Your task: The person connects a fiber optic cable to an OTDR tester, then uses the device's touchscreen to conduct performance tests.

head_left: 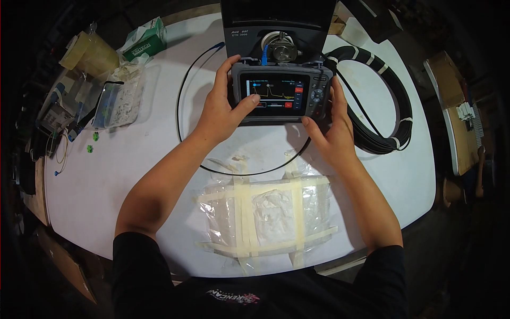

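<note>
Your left hand point(220, 109) is wrapped round the left edge of the handheld tester point(279, 119), fingers behind it and thumb laid across the lower left corner of its screen point(273, 94). Your right hand point(332, 130) clasps the right edge the same way, with its thumb on the lower front rim, so both hands are closed on the unit and hold it tilted up towards you, just clear of the surface point(133, 170).

As for progress, the screen is lit and shows a trace with a peak (the figures are too small to read). A blue connector point(264, 56) sits at the top of the unit, so the hookup and power-up look done. I judge you are at the reading or menu stage, and I cannot tell what your thumb is pressing.

A thin black fibre loop point(183, 90) curves from the top of the tester round under your wrists. An open black case point(276, 21) stands behind it, and a coil of thicker black cable point(396, 106) with white bands lies to the right. Near you, a plastic sheet point(268, 215) is taped flat. A green wipe box point(146, 40) and a clear tray point(125, 95) sit far left.
</note>
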The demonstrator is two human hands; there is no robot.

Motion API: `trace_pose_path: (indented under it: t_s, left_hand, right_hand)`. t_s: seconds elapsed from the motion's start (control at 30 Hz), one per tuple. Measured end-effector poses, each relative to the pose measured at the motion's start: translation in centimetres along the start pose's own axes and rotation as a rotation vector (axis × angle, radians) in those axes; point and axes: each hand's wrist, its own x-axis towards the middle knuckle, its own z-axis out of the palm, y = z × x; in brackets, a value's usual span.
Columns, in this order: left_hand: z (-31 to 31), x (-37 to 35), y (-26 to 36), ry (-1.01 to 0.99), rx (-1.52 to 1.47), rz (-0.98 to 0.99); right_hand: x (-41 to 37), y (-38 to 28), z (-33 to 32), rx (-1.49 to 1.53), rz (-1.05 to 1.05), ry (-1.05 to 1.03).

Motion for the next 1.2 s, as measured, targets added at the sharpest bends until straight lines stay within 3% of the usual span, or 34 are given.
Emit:
trace_pose_path:
  t_s: [1.2]
  left_hand:
    - [0.05,-0.03,0.44,-0.005,-0.015,-0.026]
  right_hand:
    - [-0.11,0.59,-0.06,-0.030,-0.018,0.001]
